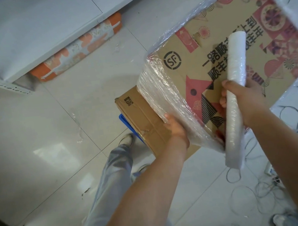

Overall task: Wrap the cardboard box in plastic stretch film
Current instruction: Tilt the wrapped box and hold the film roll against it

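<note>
A big printed cardboard box with red patterns and black lettering fills the upper right. Clear stretch film covers its left side and wraps round its edges. My right hand grips a long white roll of stretch film, which slants across the box's top face. My left hand presses on the film-covered side near the box's lower corner, its fingertips hidden against the film.
A plain brown box lies under the big one, on something blue. An orange patterned bundle lies by a white shelf unit. Cables trail over the tiled floor at right. My leg and shoe are below.
</note>
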A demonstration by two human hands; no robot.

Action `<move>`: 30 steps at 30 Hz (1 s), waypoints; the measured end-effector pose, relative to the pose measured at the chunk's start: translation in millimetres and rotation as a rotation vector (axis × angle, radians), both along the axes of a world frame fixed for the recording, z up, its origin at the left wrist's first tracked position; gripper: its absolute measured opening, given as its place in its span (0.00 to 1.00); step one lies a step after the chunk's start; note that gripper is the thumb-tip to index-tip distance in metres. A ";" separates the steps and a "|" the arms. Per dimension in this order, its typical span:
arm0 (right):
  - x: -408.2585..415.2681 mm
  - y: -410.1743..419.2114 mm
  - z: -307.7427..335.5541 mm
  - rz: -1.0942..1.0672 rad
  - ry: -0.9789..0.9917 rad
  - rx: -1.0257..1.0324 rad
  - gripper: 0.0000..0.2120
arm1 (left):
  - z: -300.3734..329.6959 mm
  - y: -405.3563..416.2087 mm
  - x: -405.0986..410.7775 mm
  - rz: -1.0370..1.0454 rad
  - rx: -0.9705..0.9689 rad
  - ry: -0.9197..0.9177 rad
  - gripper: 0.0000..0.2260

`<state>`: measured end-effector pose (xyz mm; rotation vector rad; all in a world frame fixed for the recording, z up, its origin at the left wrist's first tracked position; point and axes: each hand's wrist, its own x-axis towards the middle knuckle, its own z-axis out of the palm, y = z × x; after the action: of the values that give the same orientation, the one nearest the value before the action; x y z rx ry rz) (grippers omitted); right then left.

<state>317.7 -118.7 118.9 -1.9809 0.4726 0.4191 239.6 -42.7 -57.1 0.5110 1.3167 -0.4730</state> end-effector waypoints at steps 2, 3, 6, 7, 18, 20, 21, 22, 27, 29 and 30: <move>-1.0 2.6 2.1 0.008 -0.008 -0.018 0.03 | 15.1 7.2 3.0 0.152 0.019 -0.068 0.52; -1.1 4.1 3.5 0.014 -0.012 -0.021 0.04 | 23.2 10.7 7.5 0.235 0.020 -0.109 0.49; -0.3 8.7 7.6 0.043 -0.015 -0.034 0.05 | 46.4 16.6 30.3 0.336 0.037 -0.271 0.47; 0.5 9.6 8.2 0.051 -0.017 -0.033 0.04 | 52.3 16.8 36.2 0.342 0.020 -0.284 0.53; -5.2 12.9 13.6 0.062 -0.026 -0.060 0.04 | 75.3 18.9 10.9 -0.066 0.159 -0.326 0.59; -5.4 14.9 15.1 0.075 -0.021 -0.067 0.05 | 60.2 25.1 -8.5 -0.103 0.152 -0.363 0.58; -4.9 15.0 14.4 0.077 -0.022 -0.074 0.05 | 60.4 34.5 -14.7 -0.079 0.147 -0.343 0.59; -4.6 15.1 13.7 0.074 -0.024 -0.073 0.04 | 56.3 40.4 -16.0 -0.019 0.134 -0.315 0.60; -2.4 10.3 3.6 0.042 -0.042 -0.098 0.02 | -17.9 24.5 14.7 0.022 0.057 -0.120 0.58; -1.3 7.8 -0.2 0.042 -0.045 -0.108 0.04 | -66.6 10.5 26.8 0.023 -0.008 -0.135 0.61; -0.6 6.4 -1.8 0.033 -0.048 -0.098 0.05 | -63.8 16.8 29.3 -0.009 -0.038 -0.142 0.61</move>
<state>317.0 -112.3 117.1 -2.0914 0.4381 0.3744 268.9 -25.9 -120.9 0.5095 1.1679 -0.4602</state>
